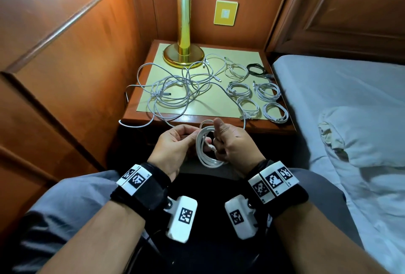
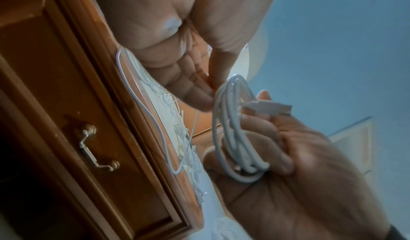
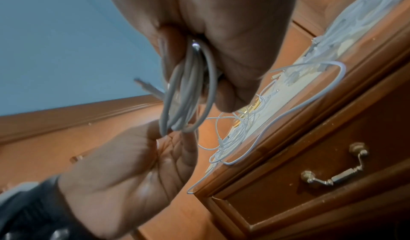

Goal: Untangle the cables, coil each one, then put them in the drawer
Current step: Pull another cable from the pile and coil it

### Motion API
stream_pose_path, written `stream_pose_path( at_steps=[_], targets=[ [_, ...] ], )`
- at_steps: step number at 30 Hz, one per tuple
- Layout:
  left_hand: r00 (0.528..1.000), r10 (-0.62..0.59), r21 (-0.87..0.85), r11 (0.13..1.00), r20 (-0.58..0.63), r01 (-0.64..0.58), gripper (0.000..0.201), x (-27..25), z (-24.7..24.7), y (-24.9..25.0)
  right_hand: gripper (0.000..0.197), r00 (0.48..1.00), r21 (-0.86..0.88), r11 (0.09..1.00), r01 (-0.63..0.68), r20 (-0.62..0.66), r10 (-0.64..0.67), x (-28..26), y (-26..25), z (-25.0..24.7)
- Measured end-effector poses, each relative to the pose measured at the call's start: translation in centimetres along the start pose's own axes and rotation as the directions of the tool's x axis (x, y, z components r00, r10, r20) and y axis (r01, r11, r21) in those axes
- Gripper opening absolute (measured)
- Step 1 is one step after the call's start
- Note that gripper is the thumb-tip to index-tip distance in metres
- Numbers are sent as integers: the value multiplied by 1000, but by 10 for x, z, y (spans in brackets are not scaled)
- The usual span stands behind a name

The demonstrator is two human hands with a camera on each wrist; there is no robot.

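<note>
Left hand [image 1: 173, 146] is pinching the top of a white coiled charging cable [image 1: 205, 148] between thumb and fingertips, in front of the wooden nightstand [image 1: 153, 118]. Right hand [image 1: 232, 142] is gripping the same coil with fingers curled round its loops, thumb sticking up; its USB plug [image 2: 269, 108] is poking out past the fingers. On the nightstand top, a loose tangle of white cables [image 1: 173, 89] is lying left-centre below the brass lamp base [image 1: 183, 55], one strand hanging over the front edge. Five finished white coils [image 1: 252, 91] and one black coil [image 1: 256, 69] are sitting at right. The closed wooden drawer with brass handle [image 3: 332, 173] is showing below the top.
</note>
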State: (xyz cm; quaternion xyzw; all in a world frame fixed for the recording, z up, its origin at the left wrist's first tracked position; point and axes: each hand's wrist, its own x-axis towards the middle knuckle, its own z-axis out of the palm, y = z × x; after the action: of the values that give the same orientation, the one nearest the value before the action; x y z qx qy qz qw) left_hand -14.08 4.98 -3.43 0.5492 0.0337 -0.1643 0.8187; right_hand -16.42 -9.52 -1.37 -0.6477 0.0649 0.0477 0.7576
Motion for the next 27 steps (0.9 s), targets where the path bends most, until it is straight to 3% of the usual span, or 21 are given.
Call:
stream_pose_path(
  at_steps=[5,8,13,16,19,21,23,27],
  targets=[
    [974,-163,-233,952,156,196,30,2,-2,3,36,995,-175,981,82,-43,-91,2,-3,3],
    [977,-135,-274,945,165,177,48,3,-1,3,34,994,-198,976,86,-45,-97,5,-6,5],
    [989,37,-69,997,143,-28,21,3,0,1,54,987,-285,953,104,-88,-135,11,-4,-1],
    [983,88,168,979,163,-115,12,5,-3,2,45,986,-238,967,89,-118,-120,9,-9,-2],
    [978,150,547,812,143,-205,10,2,-9,3,54,978,-370,924,98,-139,-159,15,1,-8],
    [967,171,686,682,188,-254,21,-2,-11,1,48,973,-355,931,83,-172,-152,18,4,-11],
    [960,171,696,663,221,-278,31,-5,-9,4,46,963,-301,951,68,-229,-141,20,-2,-19],
    [977,112,512,838,180,-190,34,-6,-2,16,47,929,-146,987,67,-350,-115,23,-14,-35]
  ],
)
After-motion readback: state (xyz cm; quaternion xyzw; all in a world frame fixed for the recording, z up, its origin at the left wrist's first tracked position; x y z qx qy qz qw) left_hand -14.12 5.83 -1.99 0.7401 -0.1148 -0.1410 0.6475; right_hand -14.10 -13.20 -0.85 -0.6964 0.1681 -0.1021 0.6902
